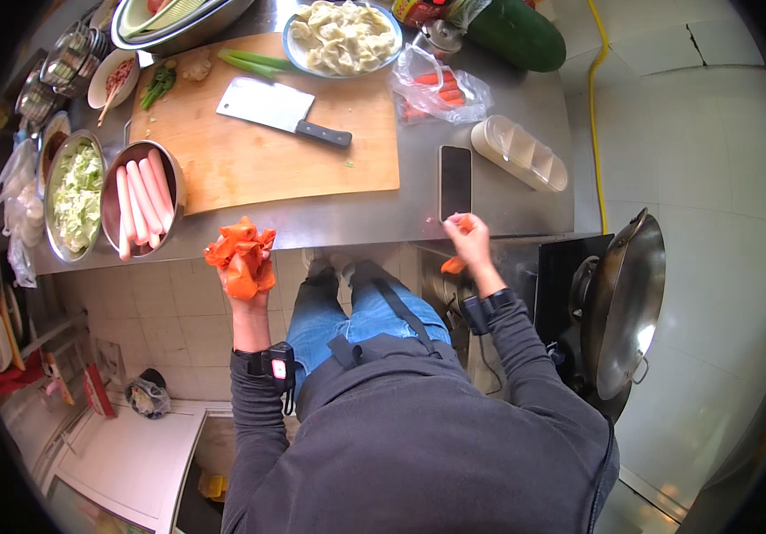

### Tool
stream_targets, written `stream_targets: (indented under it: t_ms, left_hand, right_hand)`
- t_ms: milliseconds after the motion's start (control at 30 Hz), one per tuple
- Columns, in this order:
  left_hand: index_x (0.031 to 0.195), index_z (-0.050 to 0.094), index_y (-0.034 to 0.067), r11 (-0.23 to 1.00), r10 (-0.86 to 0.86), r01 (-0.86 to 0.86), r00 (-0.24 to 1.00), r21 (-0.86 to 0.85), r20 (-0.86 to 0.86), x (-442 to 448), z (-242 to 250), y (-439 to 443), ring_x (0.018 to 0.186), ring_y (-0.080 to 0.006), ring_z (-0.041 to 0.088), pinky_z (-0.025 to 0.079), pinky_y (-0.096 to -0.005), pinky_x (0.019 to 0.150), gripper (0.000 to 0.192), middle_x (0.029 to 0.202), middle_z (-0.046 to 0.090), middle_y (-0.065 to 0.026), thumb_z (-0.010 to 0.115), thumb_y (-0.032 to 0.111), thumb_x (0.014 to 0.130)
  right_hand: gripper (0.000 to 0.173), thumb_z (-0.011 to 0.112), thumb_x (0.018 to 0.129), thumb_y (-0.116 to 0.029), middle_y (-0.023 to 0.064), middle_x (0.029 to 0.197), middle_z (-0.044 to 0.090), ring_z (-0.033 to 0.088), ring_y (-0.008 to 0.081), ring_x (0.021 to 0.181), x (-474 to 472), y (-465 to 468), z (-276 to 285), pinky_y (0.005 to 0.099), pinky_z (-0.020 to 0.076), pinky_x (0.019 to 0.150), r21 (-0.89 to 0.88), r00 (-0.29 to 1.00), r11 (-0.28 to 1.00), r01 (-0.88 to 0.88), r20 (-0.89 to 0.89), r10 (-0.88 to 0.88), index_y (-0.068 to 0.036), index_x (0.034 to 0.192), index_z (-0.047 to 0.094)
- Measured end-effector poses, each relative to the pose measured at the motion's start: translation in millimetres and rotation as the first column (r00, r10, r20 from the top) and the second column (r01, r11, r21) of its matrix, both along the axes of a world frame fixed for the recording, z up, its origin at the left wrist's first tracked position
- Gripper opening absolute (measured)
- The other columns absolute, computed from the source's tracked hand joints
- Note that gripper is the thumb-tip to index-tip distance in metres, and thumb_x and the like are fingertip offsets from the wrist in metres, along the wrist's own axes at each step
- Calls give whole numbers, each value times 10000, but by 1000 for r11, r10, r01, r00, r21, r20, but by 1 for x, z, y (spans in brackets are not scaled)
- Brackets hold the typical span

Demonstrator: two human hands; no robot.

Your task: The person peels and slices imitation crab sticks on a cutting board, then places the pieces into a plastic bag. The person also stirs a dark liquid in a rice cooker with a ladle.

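Note:
My left hand (pixel 248 304) holds a crumpled bunch of orange-red plastic casings (pixel 241 263) just off the front edge of the counter. Most of its fingers are hidden behind the bunch. At the counter's edge, my right hand (pixel 473 245) pinches orange-red casing scraps (pixel 453 265) beside the lower end of a smartphone (pixel 455 180). Several peeled pink sausages (pixel 143 197) lie in a metal bowl (pixel 179 179) at the counter's left front. A cleaver (pixel 268 103) rests flat on the wooden cutting board (pixel 276 170). Red-wrapped sausages (pixel 446 90) sit in a clear plastic bag (pixel 412 65).
Left of the sausages stands a dish of chopped cabbage (pixel 76 193). At the back are a plate of dumplings (pixel 343 37) and a large green gourd (pixel 520 33). A divided plastic box (pixel 520 153) lies right of the phone. Beyond the counter's right end leans a wok (pixel 630 307).

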State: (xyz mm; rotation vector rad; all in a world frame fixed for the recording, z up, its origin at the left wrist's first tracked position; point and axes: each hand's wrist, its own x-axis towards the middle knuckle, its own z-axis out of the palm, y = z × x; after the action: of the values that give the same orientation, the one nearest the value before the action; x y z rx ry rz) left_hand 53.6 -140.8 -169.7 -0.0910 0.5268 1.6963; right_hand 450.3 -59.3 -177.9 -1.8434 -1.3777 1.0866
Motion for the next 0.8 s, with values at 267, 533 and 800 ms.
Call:
stream_targets:
  t_ms: [267,533,800]
  left_hand:
    - [1138,544,43,986,94,-85,994,144,-62,21,12,-46,961,-294,546,505,-279,676,456,1132,562,-104,538,411,869]
    - [1125,548,31,906,396,-417,894,67,208,-31,31,-144,974,-326,545,499,-280,638,528,988,603,-117,491,488,867]
    - [1099,555,109,541,811,-841,526,15,254,-184,11,-369,894,-404,585,518,-283,563,427,1071,581,-81,521,461,860]
  right_hand:
    - [134,689,753,-202,96,779,630,613,285,721,-23,1,-26,338,486,631,343,864,892,-295,495,95,-120,859,680]
    - [130,619,851,-204,-48,571,412,368,49,455,-143,-18,14,200,283,381,-332,883,929,-165,-469,-10,-96,814,556]
    - [127,505,893,-168,-27,674,390,339,50,529,-461,-161,2,161,254,390,-631,644,239,-738,-764,-27,-99,788,489]
